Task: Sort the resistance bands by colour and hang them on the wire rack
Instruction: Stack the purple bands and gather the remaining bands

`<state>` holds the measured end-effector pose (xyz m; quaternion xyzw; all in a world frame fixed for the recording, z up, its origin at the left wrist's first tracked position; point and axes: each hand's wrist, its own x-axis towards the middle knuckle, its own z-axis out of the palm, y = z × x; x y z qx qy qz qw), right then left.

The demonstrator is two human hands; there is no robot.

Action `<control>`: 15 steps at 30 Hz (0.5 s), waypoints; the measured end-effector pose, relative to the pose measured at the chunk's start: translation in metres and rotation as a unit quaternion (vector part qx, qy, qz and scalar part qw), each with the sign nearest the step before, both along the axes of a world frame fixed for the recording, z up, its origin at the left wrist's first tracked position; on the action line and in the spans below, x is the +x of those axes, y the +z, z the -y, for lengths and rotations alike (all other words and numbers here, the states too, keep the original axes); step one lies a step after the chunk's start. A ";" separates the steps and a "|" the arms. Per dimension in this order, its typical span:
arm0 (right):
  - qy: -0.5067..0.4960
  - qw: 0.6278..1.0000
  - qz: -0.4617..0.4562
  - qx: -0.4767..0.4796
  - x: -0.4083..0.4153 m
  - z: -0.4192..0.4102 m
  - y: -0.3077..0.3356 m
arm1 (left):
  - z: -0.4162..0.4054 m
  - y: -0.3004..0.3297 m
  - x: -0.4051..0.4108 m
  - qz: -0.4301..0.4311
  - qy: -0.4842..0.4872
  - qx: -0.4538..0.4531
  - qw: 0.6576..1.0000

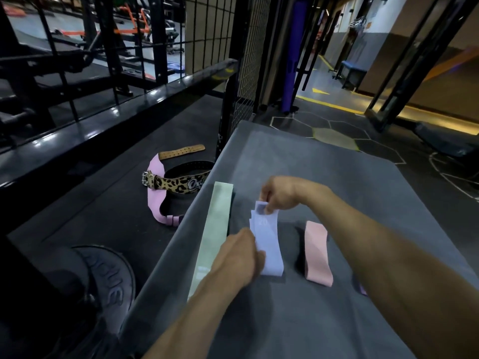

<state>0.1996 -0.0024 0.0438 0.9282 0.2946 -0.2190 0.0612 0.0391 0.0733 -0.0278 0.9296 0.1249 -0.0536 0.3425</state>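
Far left of the grip, on the dark floor, a weight plate (103, 278) lies below a pink belt (155, 193) and a leopard-print belt (176, 183). Just left of the grip, a pale green band (213, 237) lies flat along the edge of the grey bench (337, 177). At centre, the left hand (239, 257) pinches the near side of the lavender bands (268, 242), fingers curled on their edge, while the right hand (281, 193) pinches their far end between thumb and fingertips. Just right of the grip, a pink band (317, 255) lies flat on the bench. Well beyond the grip, upper left, stands the black wire rack (207, 35).
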 end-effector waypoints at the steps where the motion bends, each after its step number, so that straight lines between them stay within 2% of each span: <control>1: -0.003 1.000 -0.002 -0.011 0.003 -0.003 -0.007 | 0.001 0.003 0.001 -0.007 0.010 -0.001 1.000; 5: -0.030 0.999 -0.013 -0.016 0.007 -0.009 -0.025 | 0.009 0.015 0.003 -0.032 0.021 -0.001 0.999; 8: -0.061 0.998 -0.016 -0.016 0.001 -0.011 -0.030 | 0.016 0.017 0.003 -0.034 0.025 0.032 0.999; 15: -0.185 0.977 -0.103 -0.002 -0.010 -0.021 -0.026 | 0.024 0.003 0.010 -0.052 0.025 0.089 0.994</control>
